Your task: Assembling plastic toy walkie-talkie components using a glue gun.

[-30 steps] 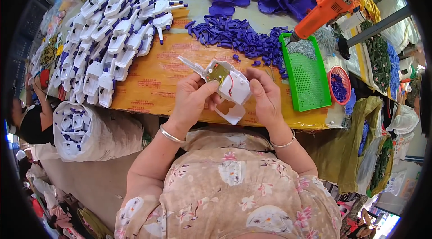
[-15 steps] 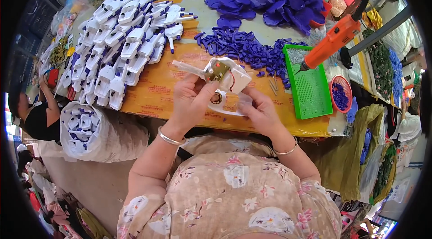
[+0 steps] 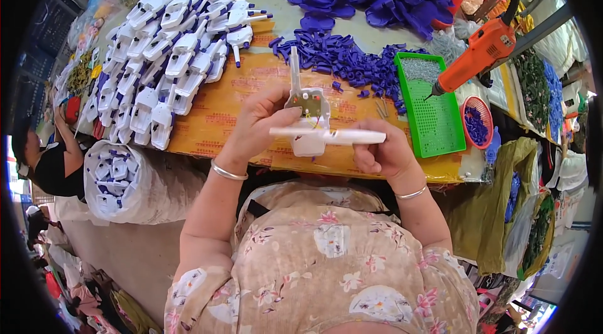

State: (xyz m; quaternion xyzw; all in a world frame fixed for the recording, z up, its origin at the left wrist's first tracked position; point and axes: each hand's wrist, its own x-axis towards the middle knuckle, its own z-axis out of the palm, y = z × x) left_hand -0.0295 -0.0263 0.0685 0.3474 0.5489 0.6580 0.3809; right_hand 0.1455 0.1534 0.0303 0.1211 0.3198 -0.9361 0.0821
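A white plastic housing with a long, narrow stem (image 3: 308, 147) is held above the near part of the table, its stem pointing away from the person and its open side showing a greenish circuit board (image 3: 312, 104). The left hand (image 3: 259, 121) grips it from the left, thumb pressed over the inner side and fingers curled behind. The right hand (image 3: 391, 150) pinches the right end of a flat white plastic piece (image 3: 333, 136), seen edge-on, between thumb and bent forefinger; it crosses in front of the housing, and whether the two touch cannot be told. Beneath lies a table covered in glossy orange-yellow film (image 3: 217, 104). Left of the hands is a heap of white plastic casings with purple tips (image 3: 157, 60); beyond them spread small purple plastic parts (image 3: 333, 54). To the right, a rectangular green plastic tray (image 3: 434, 136) holds silvery screws (image 3: 424, 69), with an orange power screwdriver (image 3: 478, 50) hanging over it.
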